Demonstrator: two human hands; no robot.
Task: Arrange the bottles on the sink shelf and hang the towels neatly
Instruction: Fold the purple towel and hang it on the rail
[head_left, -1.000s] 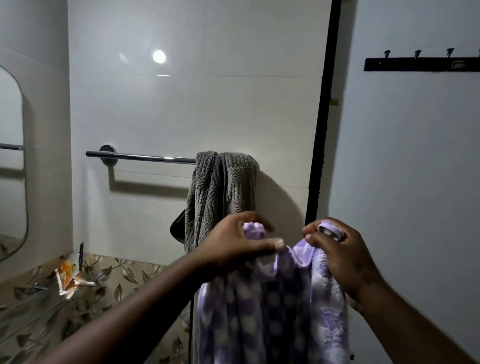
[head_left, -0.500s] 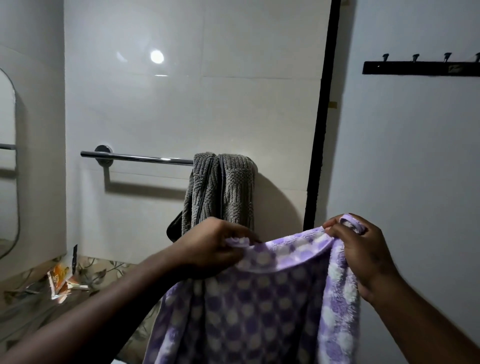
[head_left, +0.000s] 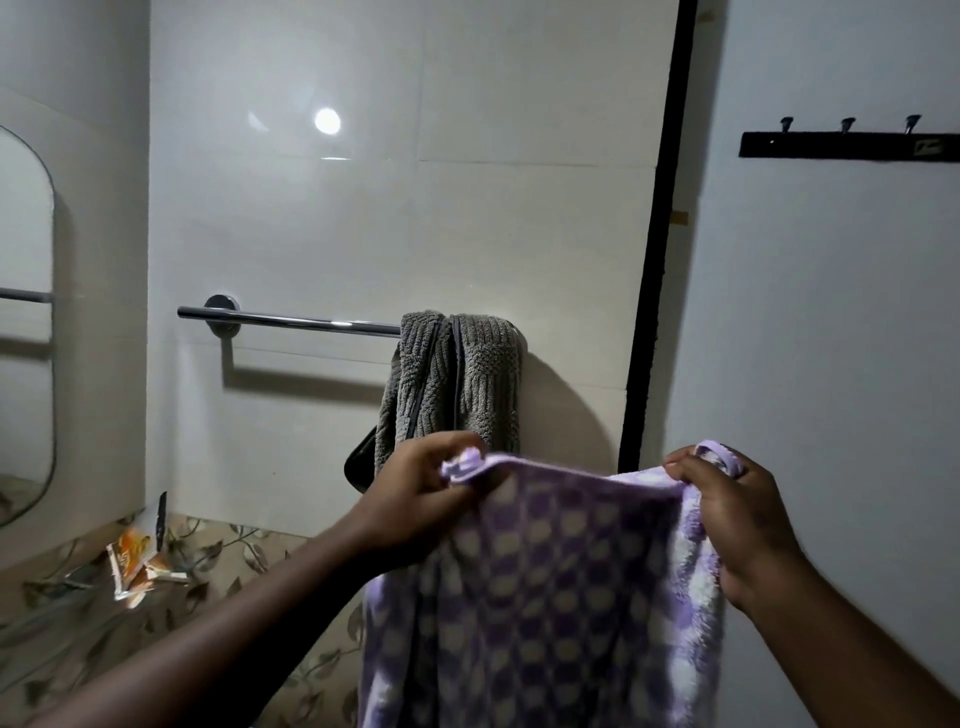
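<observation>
A purple and white checked towel (head_left: 550, 592) hangs spread between my hands in the lower middle. My left hand (head_left: 415, 493) pinches its top left corner. My right hand (head_left: 727, 509) grips the top right corner, where a fabric loop sticks up. A grey ribbed towel (head_left: 457, 384) hangs bunched on the right end of a chrome towel bar (head_left: 291, 321) on the white tiled wall, just behind and above my left hand. No bottles are in view.
A black hook rail (head_left: 847, 145) with three hooks is mounted high on the right wall. A black vertical door frame (head_left: 654, 260) divides the walls. A mirror (head_left: 23, 322) hangs at the left. Orange sachets (head_left: 137, 564) lie on a leaf-patterned ledge.
My hands have moved apart, stretching the purple towel's top edge from bunched to flat and wide. The grey towel has not moved.
</observation>
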